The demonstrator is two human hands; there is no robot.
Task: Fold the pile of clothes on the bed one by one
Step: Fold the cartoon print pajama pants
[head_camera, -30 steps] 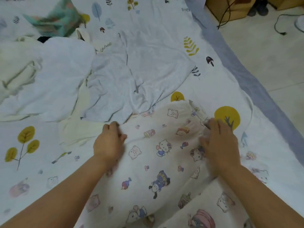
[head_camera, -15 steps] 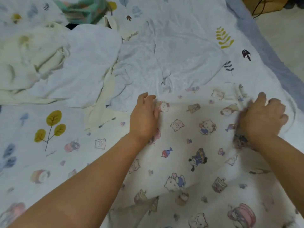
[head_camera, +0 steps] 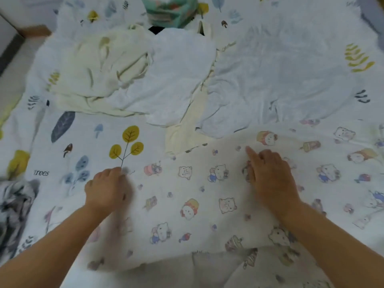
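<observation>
We cannot make out the left hand (head_camera: 106, 189) clearly: it is smeared by motion, its fingers look curled at the left edge of the cartoon-print garment (head_camera: 207, 196), and we cannot tell whether they pinch the cloth or merely press on it. The garment's near edge and its right side run out of view, so its full shape is hidden from us. At the far left a grey patterned cloth (head_camera: 14, 206) is cut off by the picture's edge, and the teal cloth (head_camera: 170, 11) at the top is only partly visible.

Compared with half a second ago, our view has swung left, the left hand has slid outward to the garment's left border, and the right hand (head_camera: 270, 175) has moved from the garment's right part toward its middle, its fingers now laid out instead of bunched.

The garment lies spread on the leaf-print bed sheet (head_camera: 83, 142), directly under both hands; the right hand rests flat on it, forefinger pointing ahead, holding nothing. Beyond it lie the pale blue garments (head_camera: 280, 84) and the cream garment (head_camera: 99, 65), both apart from the hands.
</observation>
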